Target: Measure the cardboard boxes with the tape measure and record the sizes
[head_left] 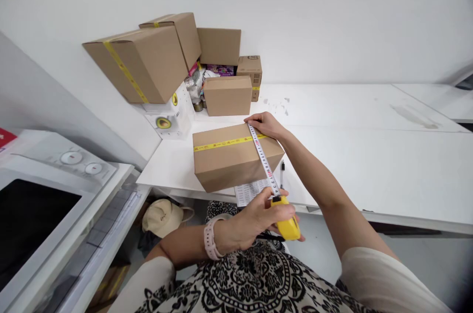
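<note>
A brown cardboard box (229,155) sealed with yellow printed tape lies near the front edge of the white table. My left hand (254,219) is wrapped round the yellow case of a tape measure (288,222), just off the table's front edge. The white blade (264,160) runs out from the case, across the top of the box to its far edge. There my right hand (266,124) pinches the blade's end against the box. Under the box's near side, a printed sheet (251,192) shows in part, and a pen (283,170) lies to its right.
Stacked cartons (148,61) stand on a white avocado-printed box (170,118) at the back left. A smaller carton (228,96) sits behind the measured box. On the left is a microwave (44,209); below the table lies a beige cap (162,217).
</note>
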{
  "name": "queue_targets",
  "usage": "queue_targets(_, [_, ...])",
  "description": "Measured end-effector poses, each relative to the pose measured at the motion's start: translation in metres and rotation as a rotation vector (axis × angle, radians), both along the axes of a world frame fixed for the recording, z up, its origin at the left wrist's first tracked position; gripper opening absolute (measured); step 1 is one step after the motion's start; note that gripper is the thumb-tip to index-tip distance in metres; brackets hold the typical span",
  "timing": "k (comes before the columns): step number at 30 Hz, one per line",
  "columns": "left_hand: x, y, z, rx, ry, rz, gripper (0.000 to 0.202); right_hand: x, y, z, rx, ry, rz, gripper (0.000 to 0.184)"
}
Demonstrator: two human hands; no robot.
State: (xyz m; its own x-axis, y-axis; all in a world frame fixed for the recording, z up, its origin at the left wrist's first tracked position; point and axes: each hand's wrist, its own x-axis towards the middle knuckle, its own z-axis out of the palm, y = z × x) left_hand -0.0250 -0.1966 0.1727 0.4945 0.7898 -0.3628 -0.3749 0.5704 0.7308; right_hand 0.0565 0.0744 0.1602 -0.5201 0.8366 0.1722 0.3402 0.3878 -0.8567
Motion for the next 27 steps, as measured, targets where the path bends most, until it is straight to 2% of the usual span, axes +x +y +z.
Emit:
queue_targets(4, [0.023,0.01,-0.01,0.015,-0.004,0.029,0.071,0.0,-0.001,-0.002,-0.089,0.052,-0.011,0.024])
queue_targets(7, [0.032,0.007,-0.018,0.027,-0.018,0.045,0.069,-0.001,-0.001,-0.001,-0.129,0.073,-0.021,0.024])
queue_targets(13, [0.028,-0.005,-0.016,0.007,-0.034,0.016,0.069,-0.002,-0.002,0.002,-0.143,0.068,-0.028,0.025])
queue_targets(18, [0.025,-0.006,-0.012,-0.009,-0.026,0.012,0.072,-0.002,-0.003,0.002,-0.129,0.086,-0.024,0.026])
queue_targets(27, [0.026,-0.006,-0.019,-0.008,-0.05,-0.007,0.07,-0.005,-0.001,-0.002,-0.139,0.107,-0.02,0.021])
